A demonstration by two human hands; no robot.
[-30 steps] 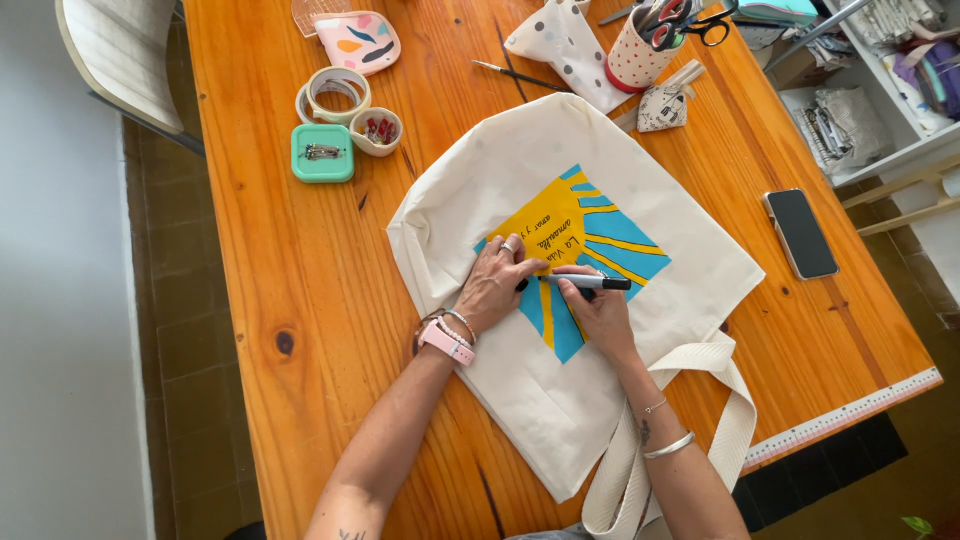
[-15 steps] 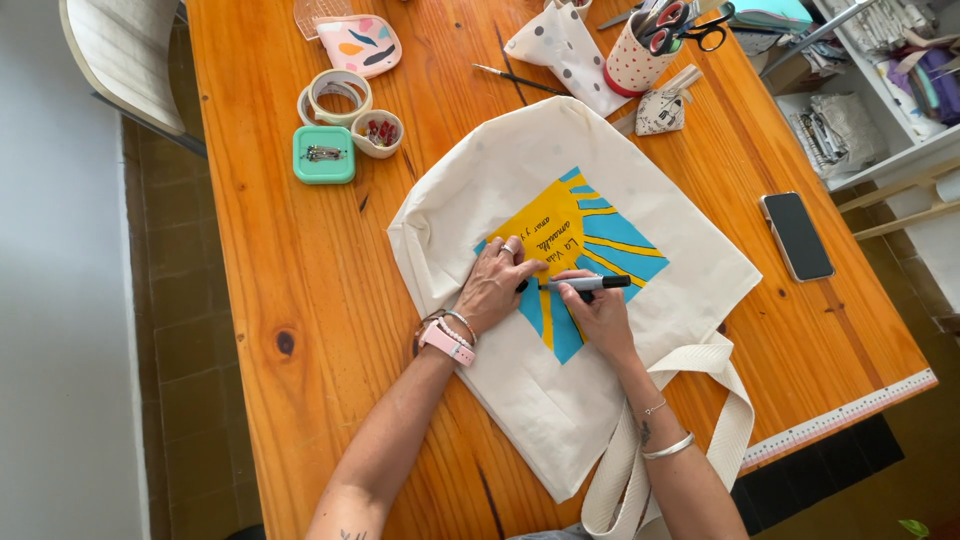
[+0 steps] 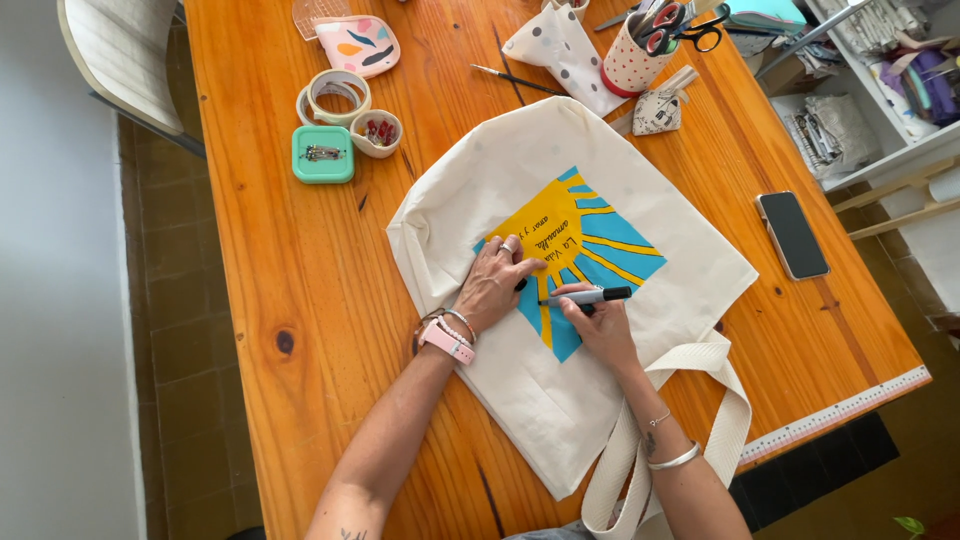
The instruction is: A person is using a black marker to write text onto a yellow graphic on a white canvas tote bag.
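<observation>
A cream canvas tote bag (image 3: pixel 480 170) lies flat on the wooden table (image 3: pixel 300 260), painted with a yellow sun and blue rays (image 3: pixel 590 235) and some black lettering. My left hand (image 3: pixel 495 285) presses flat on the fabric at the painting's lower left edge, fingers spread. My right hand (image 3: pixel 598 325) grips a black marker (image 3: pixel 592 296), held nearly level with its tip at the yellow part of the design. The two hands are close together, almost touching.
A phone (image 3: pixel 792 235) lies right of the bag. At the back stand a dotted cup of scissors (image 3: pixel 640 55), a paintbrush (image 3: pixel 520 80), tape rolls (image 3: pixel 335 95), a green box (image 3: pixel 323 154), a small pin bowl (image 3: pixel 377 132) and a palette (image 3: pixel 357 45). A chair (image 3: pixel 115 60) is left.
The view has shifted slightly. Both hands stay in the same place on the painted design, with the marker still at the yellow area.
</observation>
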